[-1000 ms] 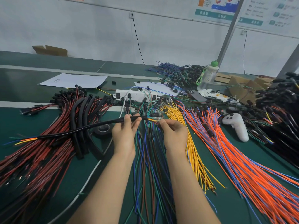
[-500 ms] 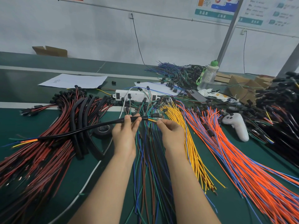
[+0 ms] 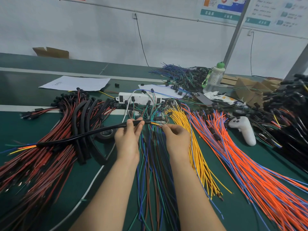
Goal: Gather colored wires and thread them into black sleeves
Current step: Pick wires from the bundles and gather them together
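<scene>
Green workbench point(image 3: 233, 214) heaped with wire bundles. My left hand point(image 3: 127, 140) grips a black sleeve point(image 3: 80, 136) near its right end; my right hand point(image 3: 177, 139) pinches colored wires point(image 3: 156, 123) entering that opening. Wire tips point(image 3: 20, 148) poke out left.

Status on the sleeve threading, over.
Left hand grips the black sleeve near its mouth. Right hand pinches the wire bundle at that mouth. Wire tips show at the far end.
</scene>
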Available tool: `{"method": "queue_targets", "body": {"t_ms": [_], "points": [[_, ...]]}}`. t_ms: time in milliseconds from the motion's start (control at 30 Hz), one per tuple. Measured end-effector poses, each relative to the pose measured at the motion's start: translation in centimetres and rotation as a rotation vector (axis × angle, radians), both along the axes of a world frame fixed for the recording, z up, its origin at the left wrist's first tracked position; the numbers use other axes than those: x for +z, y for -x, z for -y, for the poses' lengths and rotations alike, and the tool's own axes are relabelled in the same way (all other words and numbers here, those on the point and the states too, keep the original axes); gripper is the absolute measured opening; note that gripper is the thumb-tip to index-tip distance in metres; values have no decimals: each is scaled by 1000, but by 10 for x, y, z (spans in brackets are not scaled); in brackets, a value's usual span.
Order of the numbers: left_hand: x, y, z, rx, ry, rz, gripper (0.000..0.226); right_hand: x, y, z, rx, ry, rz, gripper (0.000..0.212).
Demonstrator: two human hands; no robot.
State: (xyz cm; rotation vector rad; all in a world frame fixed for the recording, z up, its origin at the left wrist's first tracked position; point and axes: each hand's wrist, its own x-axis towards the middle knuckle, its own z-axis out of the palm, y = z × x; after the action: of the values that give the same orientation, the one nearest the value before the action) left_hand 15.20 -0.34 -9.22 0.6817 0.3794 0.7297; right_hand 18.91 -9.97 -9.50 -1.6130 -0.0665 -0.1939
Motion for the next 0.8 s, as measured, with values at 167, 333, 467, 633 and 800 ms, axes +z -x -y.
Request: {"method": "queue_targets", "body": {"t_ms": [167, 333, 467, 633, 800], "points": [[0, 1, 1, -9, -9, -12, 18, 0, 1, 0, -29, 16, 7, 10], [0, 1, 3, -21, -22, -29, 15, 1, 1, 0, -35, -5, -30, 6], [1, 3, 4, -48, -12, -16, 16, 2, 3, -1, -13, -8, -1, 23], [20, 17, 2, -272, -190, -81, 24, 1, 7, -5, 106, 206, 193, 59], [65, 41, -38, -345, -1385, -845, 31, 7, 4, 3, 97, 182, 211, 23]]}}
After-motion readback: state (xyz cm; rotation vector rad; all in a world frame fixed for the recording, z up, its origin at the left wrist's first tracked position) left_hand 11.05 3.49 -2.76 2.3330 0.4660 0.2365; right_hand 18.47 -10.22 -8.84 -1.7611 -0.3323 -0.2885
